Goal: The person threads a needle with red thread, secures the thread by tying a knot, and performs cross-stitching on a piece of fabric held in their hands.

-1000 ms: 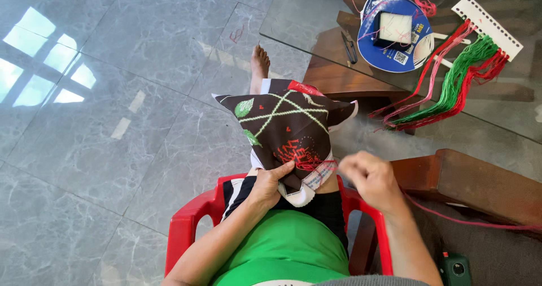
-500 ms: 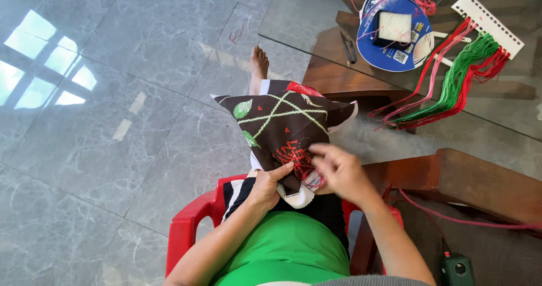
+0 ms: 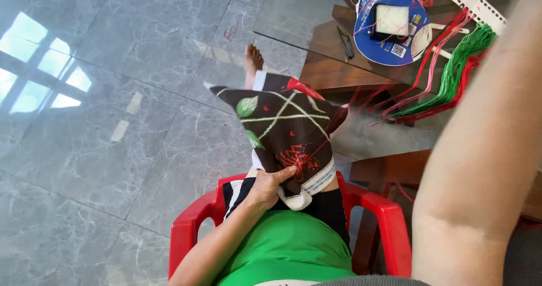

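Dark embroidered cloth (image 3: 282, 131) sits on the lap, center frame; left hand (image 3: 270, 185) pinches its 6 o'clock edge, fingers clamped on it. Looks light, soft, floppy w/ red thread (image 3: 361, 102) running to 2 o'clock, so best held near the stitching. Right hand out of view, only the raised arm (image 3: 480, 150) shows, grip can't tell.

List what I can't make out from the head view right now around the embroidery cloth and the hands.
- Right hand: out of frame; only the raised right forearm shows, so its grip cannot be seen.
- Needle: too small to make out anywhere.
- Underside of the dark embroidered cloth: turned away; left hand fingers beneath it are hidden.
- Bundle of green and red threads: its right part is covered by the forearm.
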